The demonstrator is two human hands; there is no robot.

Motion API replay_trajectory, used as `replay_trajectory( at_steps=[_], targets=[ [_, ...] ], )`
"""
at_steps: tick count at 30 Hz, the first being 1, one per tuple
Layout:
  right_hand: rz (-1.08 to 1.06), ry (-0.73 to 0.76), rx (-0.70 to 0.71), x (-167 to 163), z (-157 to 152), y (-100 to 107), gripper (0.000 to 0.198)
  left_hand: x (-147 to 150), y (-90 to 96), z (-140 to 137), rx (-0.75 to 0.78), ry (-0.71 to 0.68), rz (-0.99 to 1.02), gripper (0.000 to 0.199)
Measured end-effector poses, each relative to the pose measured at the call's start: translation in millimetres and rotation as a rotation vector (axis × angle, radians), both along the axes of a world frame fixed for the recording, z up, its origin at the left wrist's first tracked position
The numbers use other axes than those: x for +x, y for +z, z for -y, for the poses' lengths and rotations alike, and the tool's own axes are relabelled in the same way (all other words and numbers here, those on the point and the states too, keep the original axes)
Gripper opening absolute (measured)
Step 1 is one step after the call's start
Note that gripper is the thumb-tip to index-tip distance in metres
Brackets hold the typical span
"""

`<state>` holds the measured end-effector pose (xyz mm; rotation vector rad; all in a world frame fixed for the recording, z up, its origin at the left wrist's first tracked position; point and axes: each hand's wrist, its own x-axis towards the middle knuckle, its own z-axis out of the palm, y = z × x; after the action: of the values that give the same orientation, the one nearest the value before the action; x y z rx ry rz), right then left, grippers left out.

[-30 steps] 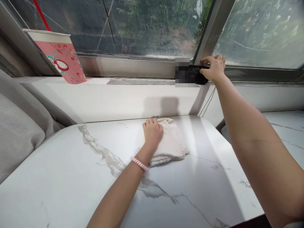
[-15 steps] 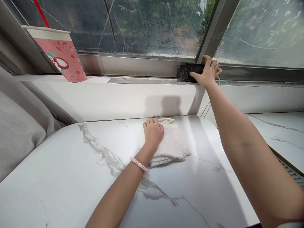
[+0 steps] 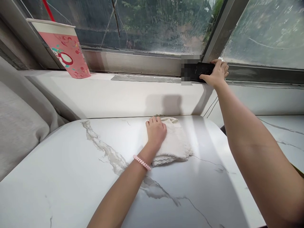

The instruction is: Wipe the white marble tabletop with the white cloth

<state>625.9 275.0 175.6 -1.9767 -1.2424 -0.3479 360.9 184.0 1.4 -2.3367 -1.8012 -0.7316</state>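
Observation:
My left hand point(image 3: 156, 131) rests palm-down on a folded white cloth point(image 3: 174, 142) near the far edge of a white marble table point(image 3: 71, 177). A pink coiled band sits on that wrist. My right hand point(image 3: 215, 74) reaches up to the window sill and grips a black flat device point(image 3: 198, 68) that leans against the metal window frame; part of the device is blurred out.
A pink paper cup point(image 3: 67, 52) with a red straw stands on the white sill point(image 3: 114, 95) at the left. Grey cushions point(image 3: 19, 126) lie at the left. Thin white cables hang below the device. A second marble surface point(image 3: 285, 136) lies at the right.
My right hand has shifted slightly along the black device, fingers now over its right end. My left hand stays on the cloth. The view moved a little.

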Motion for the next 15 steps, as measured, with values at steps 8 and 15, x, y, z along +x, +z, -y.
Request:
replay_trajectory(
  at_steps=[8,15],
  targets=[
    [-0.1,-0.096,0.095,-4,-16,4,0.043,0,2.3,0,-0.023,-0.005,0.005,0.021],
    [-0.067,-0.086,0.127,21,-40,4,0.02,-1,2.1,1,-0.031,-0.012,0.013,0.02]
  ],
)
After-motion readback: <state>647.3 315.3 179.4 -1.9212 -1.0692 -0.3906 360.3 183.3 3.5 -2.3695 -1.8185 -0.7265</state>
